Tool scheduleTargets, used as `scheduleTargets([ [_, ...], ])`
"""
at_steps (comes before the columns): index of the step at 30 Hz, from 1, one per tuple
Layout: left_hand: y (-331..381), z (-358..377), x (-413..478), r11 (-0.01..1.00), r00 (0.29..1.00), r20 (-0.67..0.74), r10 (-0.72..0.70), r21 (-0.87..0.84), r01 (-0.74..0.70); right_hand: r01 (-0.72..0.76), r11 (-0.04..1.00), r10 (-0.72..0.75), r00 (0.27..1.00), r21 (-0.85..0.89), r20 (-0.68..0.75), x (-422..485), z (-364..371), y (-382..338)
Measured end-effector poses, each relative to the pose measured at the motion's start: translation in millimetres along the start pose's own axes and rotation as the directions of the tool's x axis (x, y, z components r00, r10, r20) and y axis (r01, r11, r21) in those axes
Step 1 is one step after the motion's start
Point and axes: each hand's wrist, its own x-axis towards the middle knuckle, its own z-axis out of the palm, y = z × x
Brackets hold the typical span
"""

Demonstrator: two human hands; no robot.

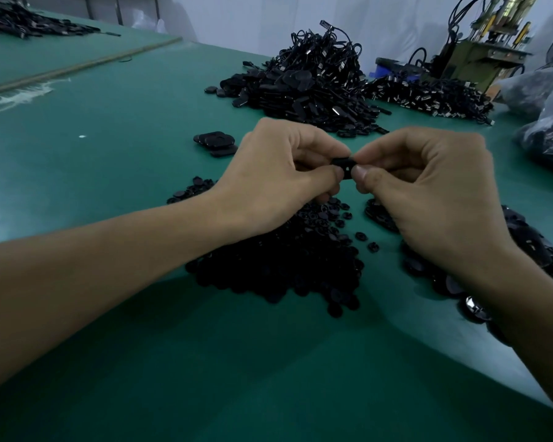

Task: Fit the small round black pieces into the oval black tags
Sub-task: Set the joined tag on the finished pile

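Together, the left hand (278,177) and right hand (428,186) pinch one small black tag (344,165) between thumbs and curled fingers, held above the green surface (125,122). Below them lies a heap of small round black pieces (288,263), with oval black tags (524,247) under the right wrist. Farther back sit a small stack of tags (216,142) and a big pile of corded tags (307,84).

Hands: 2, left hand (278,173) and right hand (428,186)
Black piece (344,165) pinched between them: 1
Heaps on the green table (109,122): 5 (contents too many to count): round pieces (278,260) at near edge, oval tags (530,250) at right edge, corded tags (307,87) and metal-tipped cords (428,94) at far edge, far-left heap (23,22)
Small tag cluster (216,143): 1
Machine (486,43): 1
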Motion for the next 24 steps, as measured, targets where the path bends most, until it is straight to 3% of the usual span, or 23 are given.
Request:
scheduleTargets([
  [12, 3.9, 3.7, -4.8, 0.994, 0.997, -0.016, 0.070, 0.082, -0.069, -0.046, 0.991, 0.045, 0.999, -0.124, -0.014, -3.1, -1.9, -4.7],
  [24, 6.7, 5.3, -7.8, 0.969, 0.990, -0.007, 0.137, 0.210, -0.133, -0.078, 0.988, 0.081, 0.997, -0.132, 0.018, -3.1, -0.2, -3.2],
])
